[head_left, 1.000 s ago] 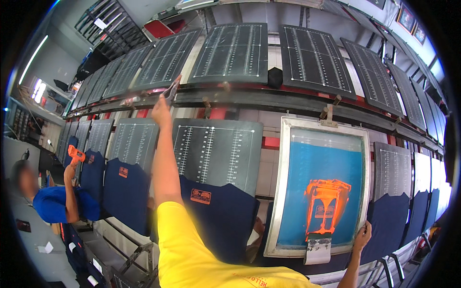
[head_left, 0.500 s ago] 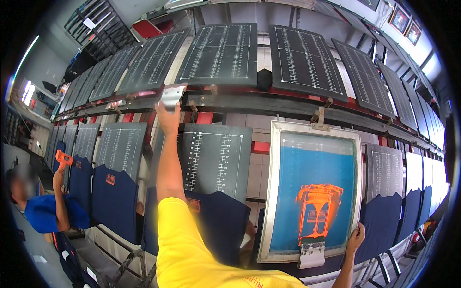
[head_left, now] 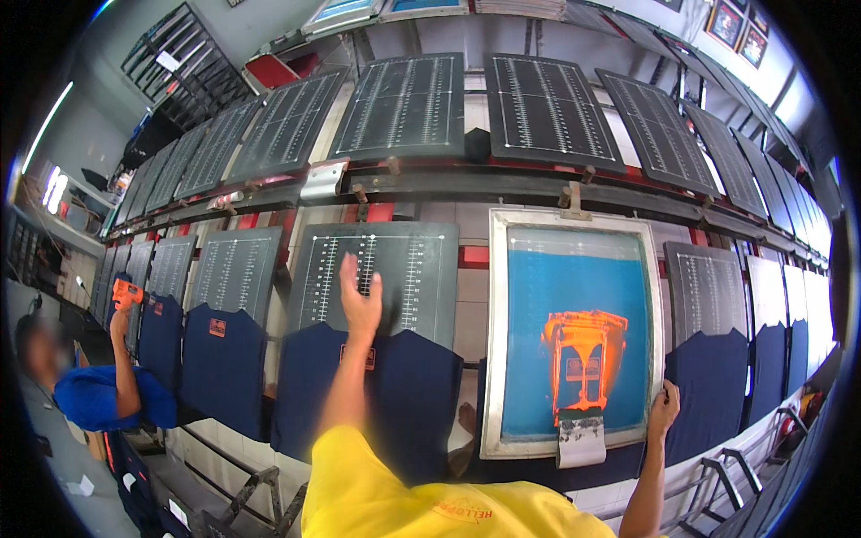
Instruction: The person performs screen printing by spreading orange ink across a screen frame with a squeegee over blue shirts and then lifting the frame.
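Where dark ruled boards (head_left: 401, 106) line the room, the screen (head_left: 578, 280) lies over a navy shirt (head_left: 529, 472), the right hand (head_left: 665, 409) curling its fingers at the frame's right edge; the left hand (head_left: 362, 305) — thumb spread from fingers — has released the metal plate (head_left: 324, 180) onto the rail (head_left: 457, 185).

On my feed, the co-worker's head (head_left: 43, 345) is blurred. The left forearm (head_left: 343, 403) covers part of the orange print (head_left: 370, 358), the screen frame (head_left: 496, 341) hides much of the navy shirt (head_left: 538, 470) beneath, and I see blue screens (head_left: 421, 7) cut by the top edge.
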Available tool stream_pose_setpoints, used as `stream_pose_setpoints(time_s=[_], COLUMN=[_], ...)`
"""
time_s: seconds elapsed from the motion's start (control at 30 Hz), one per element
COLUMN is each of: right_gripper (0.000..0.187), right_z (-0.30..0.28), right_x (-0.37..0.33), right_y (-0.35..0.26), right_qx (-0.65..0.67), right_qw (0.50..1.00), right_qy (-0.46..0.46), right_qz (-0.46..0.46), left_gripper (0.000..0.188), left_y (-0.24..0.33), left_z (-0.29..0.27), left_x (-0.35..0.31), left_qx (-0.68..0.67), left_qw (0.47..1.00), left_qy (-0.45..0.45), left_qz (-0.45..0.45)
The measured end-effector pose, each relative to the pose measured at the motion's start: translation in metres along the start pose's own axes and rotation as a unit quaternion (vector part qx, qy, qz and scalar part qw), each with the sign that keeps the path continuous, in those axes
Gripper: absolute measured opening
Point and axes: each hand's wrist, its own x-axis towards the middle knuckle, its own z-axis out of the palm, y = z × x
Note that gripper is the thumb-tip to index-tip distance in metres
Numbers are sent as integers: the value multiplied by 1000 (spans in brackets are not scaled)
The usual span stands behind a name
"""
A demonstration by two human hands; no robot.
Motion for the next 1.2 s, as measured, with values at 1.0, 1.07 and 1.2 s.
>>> stream_pose_setpoints(time_s=[1.0,1.07,1.2], right_gripper=[21,21,20], right_z=[14,15,14], right_x=[20,21,19], right_y=[11,9,13], right_qx=[172,173,183], right_qw=[981,981,979], right_qy=[-68,-57,-53], right_qz=[64,66,69], left_gripper=[40,43,44], left_y=[117,108,134], left_z=[70,69,81], left_x=[-284,-286,-281], left_qx=[167,130,86], left_qw=[961,965,969], left_qy=[-159,-164,-173], left_qz=[-150,-156,-151])
